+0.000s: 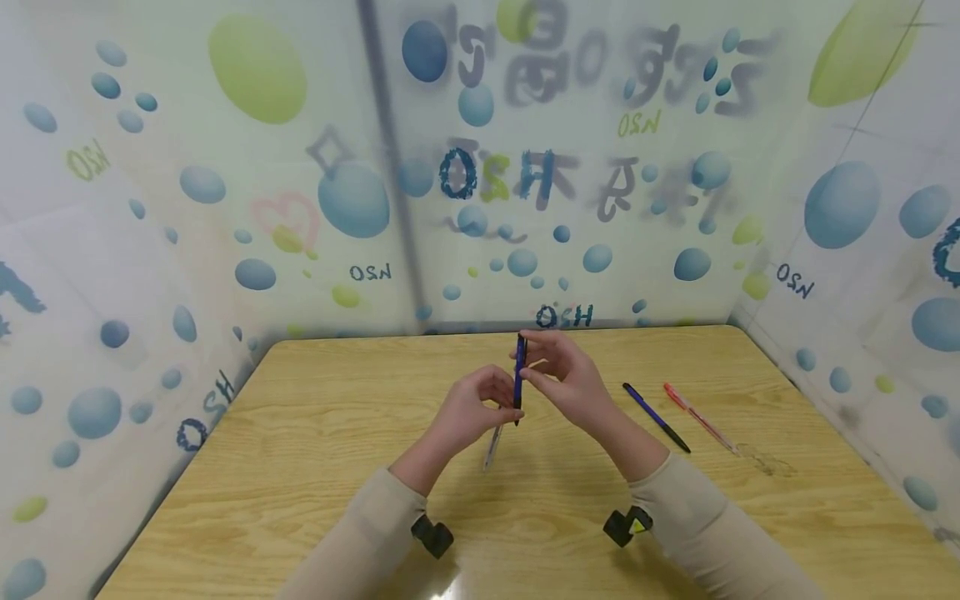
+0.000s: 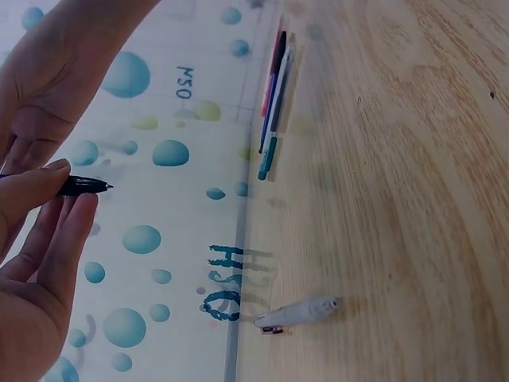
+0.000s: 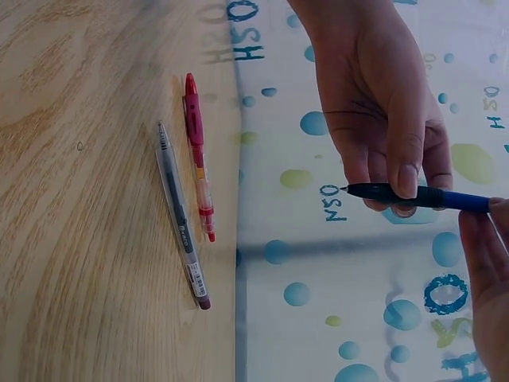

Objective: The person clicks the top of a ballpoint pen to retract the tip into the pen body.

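A blue pen (image 1: 519,375) stands nearly upright above the table between both hands. My left hand (image 1: 474,410) pinches its black lower grip (image 3: 425,196) between thumb and fingers. The bare writing point shows below that hold in both wrist views. My right hand (image 1: 568,382) holds the upper barrel, thumb at mid-length and index fingertip at the top end. Behind the left hand, a clear pen (image 1: 492,450) lies on the table, partly hidden. In the right wrist view a grey clear pen (image 3: 181,215) and a pink-red pen (image 3: 196,147) lie side by side.
The wooden table (image 1: 300,467) meets a bubble-patterned curtain (image 1: 285,192) at back and sides. Right of the right hand lie another blue pen (image 1: 657,418) and a red pen (image 1: 699,417), with a faint thin tangle (image 1: 763,460) near the red one.
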`<action>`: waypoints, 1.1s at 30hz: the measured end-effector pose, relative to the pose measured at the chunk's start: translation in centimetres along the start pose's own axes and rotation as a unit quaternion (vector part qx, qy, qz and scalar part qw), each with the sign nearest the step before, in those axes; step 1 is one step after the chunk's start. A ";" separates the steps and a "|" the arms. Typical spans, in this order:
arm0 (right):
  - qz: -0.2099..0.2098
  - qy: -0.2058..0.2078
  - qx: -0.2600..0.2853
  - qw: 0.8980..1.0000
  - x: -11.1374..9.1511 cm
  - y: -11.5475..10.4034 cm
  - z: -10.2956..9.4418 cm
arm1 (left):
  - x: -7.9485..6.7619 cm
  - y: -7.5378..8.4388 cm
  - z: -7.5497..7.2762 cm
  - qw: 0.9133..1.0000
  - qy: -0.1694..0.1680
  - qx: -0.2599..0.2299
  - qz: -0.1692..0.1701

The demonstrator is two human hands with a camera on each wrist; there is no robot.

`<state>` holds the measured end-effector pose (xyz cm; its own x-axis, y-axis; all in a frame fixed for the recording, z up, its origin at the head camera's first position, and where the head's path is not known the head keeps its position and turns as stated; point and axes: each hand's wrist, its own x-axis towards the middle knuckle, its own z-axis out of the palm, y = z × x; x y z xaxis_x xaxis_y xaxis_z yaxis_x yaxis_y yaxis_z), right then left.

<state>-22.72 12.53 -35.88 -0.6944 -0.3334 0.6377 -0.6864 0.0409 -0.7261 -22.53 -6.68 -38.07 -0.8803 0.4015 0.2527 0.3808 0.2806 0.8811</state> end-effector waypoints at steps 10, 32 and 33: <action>-0.002 0.005 0.015 1.000 0.2 -0.4 -0.2 | 0.0 0.2 -0.1 0.999 -0.001 -0.030 -0.017; 0.055 0.012 0.016 0.998 -0.5 -0.2 -0.2 | -0.7 0.1 -0.5 0.999 -0.035 -0.033 -0.025; 0.058 0.009 0.013 0.998 -0.5 -0.3 -0.1 | -0.8 0.1 -0.6 0.999 -0.039 -0.030 -0.024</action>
<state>-22.20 12.83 -35.97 -0.7731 -0.3103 0.5532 -0.5955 0.0546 -0.8015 -21.92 -7.52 -37.96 -0.8715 0.4558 0.1809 0.3201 0.2492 0.9140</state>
